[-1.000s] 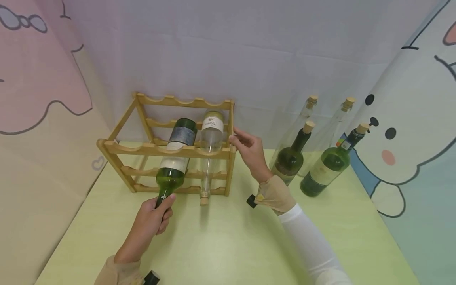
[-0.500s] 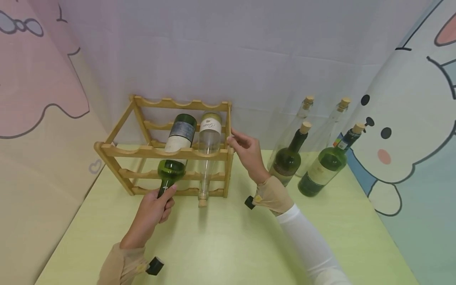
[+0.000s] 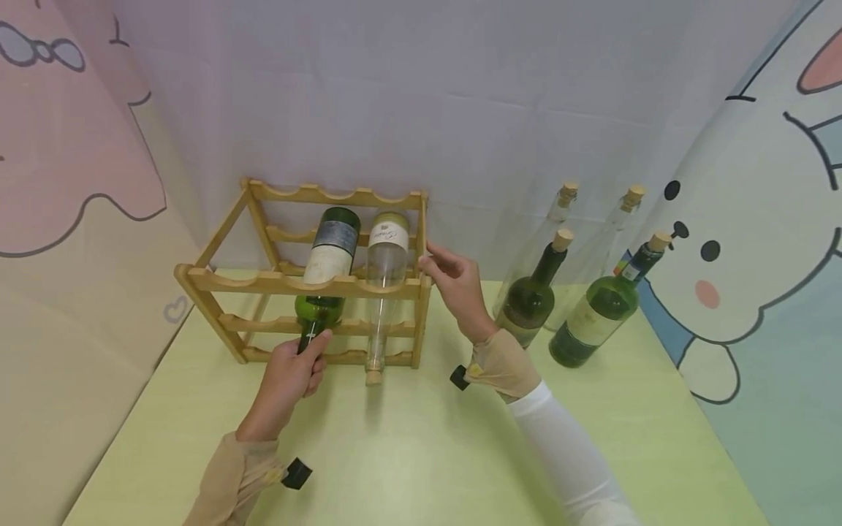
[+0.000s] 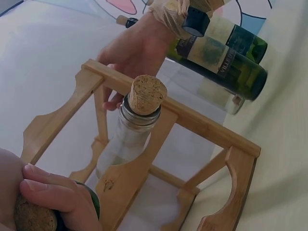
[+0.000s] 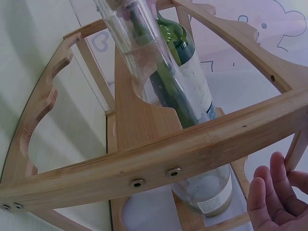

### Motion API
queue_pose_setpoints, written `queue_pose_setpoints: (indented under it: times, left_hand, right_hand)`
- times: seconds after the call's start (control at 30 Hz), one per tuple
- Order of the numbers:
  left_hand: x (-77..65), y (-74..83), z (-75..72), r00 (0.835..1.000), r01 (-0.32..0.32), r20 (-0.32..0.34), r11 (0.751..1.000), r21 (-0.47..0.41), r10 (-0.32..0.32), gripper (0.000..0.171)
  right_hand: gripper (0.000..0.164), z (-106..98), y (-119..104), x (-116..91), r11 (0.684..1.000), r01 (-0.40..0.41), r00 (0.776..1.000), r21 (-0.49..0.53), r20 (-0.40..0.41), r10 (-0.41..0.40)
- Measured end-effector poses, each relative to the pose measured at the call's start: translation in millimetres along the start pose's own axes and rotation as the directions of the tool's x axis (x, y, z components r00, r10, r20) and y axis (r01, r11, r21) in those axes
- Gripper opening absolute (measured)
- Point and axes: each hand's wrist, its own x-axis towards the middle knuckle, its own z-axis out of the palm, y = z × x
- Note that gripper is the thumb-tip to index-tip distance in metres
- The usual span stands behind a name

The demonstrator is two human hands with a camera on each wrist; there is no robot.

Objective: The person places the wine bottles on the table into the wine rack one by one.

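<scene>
My left hand point(image 3: 289, 376) grips the neck of a green wine bottle point(image 3: 331, 261), which lies neck toward me in the wooden wine rack point(image 3: 283, 281). Its cork point(image 4: 32, 214) shows under the fingers in the left wrist view. Beside it on the right, a clear corked bottle point(image 3: 388, 261) rests in the same tier. My right hand point(image 3: 460, 288) holds the rack's right side at the back, thumb and fingers about the upright. In the right wrist view its curled fingers point(image 5: 260, 197) are by that post, and the thumb is partly cut off.
Right of the rack stand two green corked bottles point(image 3: 595, 321) point(image 3: 531, 298), with two clear corked bottles point(image 3: 621, 219) point(image 3: 559, 215) behind them. A pale curtain point(image 3: 368, 109) hangs close behind the rack. Black wrist cameras point(image 3: 297, 473) point(image 3: 460, 378) stick out from both wrists.
My left hand has moved forward and slightly right, and the green bottle has slid deeper into the rack. The right hand keeps its hold on the rack.
</scene>
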Motion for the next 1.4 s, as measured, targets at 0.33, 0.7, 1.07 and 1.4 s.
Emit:
queue_pose_setpoints:
  times: [0.33,0.7,1.07,1.4]
  left_hand:
    - [6.1,2.2,1.3,1.0,0.025,-0.016,1.0,0.002,-0.025,0.057]
    - [12.1,-1.8,1.3,0.999,0.027,-0.031,1.0,0.004,-0.027,0.056]
    - [16.5,1.0,-0.4,0.998,0.066,0.002,0.998,-0.001,-0.066,0.056]
    - [6.9,-8.1,-5.3,0.999,0.036,0.025,0.999,0.031,-0.037,0.056]
  right_hand:
    - [0.043,0.1,2.1,1.3,1.0,0.004,1.0,0.005,-0.007,-0.004]
    - [0.044,1.0,4.2,1.4,1.0,0.004,1.0,0.009,-0.008,-0.004]
    - [0.042,-0.5,4.8,1.4,1.0,0.011,1.0,0.008,-0.009,-0.011]
    - [0.043,1.6,4.2,1.5,1.0,0.003,1.0,0.008,-0.029,-0.003]
